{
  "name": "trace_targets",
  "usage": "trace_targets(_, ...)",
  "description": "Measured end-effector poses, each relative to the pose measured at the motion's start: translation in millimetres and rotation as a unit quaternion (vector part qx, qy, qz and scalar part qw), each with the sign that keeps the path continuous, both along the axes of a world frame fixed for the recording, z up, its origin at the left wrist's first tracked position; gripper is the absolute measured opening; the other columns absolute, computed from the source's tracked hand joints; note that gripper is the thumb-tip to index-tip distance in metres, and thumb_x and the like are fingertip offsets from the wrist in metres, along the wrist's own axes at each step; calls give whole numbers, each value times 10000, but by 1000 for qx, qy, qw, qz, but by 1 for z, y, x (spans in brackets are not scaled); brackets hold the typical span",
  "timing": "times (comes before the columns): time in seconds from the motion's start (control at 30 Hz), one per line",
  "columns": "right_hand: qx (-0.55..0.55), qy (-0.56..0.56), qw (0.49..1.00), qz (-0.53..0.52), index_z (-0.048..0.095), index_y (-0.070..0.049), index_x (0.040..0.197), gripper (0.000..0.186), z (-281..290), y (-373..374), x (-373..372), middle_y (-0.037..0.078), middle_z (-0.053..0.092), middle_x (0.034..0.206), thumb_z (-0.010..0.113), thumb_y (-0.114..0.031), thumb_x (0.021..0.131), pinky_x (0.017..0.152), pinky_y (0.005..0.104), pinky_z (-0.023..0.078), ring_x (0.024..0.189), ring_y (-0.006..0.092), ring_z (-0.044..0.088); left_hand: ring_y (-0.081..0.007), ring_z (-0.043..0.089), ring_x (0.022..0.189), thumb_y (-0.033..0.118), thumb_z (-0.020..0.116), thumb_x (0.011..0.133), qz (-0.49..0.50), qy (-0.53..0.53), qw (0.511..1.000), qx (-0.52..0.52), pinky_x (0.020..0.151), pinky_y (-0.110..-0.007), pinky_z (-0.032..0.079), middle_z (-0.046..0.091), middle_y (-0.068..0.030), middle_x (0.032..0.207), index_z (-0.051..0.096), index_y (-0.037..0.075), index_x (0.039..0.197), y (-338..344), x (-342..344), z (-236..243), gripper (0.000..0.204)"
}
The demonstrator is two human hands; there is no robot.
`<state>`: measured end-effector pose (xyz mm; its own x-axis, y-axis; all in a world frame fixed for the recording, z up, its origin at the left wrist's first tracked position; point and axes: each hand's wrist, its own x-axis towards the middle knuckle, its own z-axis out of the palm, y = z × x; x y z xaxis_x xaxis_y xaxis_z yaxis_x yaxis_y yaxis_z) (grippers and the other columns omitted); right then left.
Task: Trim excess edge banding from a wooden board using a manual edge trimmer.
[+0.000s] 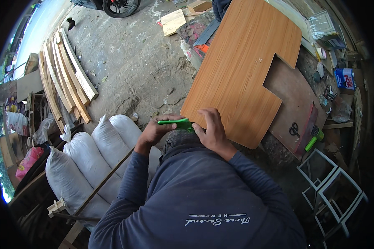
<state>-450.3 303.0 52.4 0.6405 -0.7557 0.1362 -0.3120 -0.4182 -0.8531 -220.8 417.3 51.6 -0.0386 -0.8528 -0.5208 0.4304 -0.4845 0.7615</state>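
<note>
My left hand [162,128] is closed around a bright green object [183,123], a flat narrow piece with a wider end; its exact kind is not clear. Close to that wider end is the thumb of my right hand [214,132], whose fingers are raised and apart. Whether the thumb touches the green object, I cannot tell. Just beyond my hands lies a large wood-grain board [232,79] with rounded corners and a notch cut in its right side. My hands are over its near left corner.
Dark scissors [294,129] and a green-and-black tool [314,139] lie right of the board. A metal ruler [207,32] sits at its far left. White sacks [85,153] and long timber strips [64,74] are at left, a pale metal frame [336,191] at lower right.
</note>
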Motion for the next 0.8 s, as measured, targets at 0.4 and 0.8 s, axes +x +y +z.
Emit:
trace_targets(0.4,-339,27,921,191,648,-98,847,63,-3,15,29,42,618,938,677,-149,869,926,441,464,949,232,617,-285,644,1149,198,736,970,309,200,919,144,1029,-446,501,664,-122,1195,570,50,1274,9,-24,19,377)
trace_targets(0.8,-258,215,921,-196,631,-44,1214,411,-86,-101,25,195,549,1342,754,-218,863,1005,538,412,1225,415,526,-242,687,996,187,653,1030,296,219,929,27,917,-499,570,697,-85,1190,567,66,1229,-52,37,-113,249)
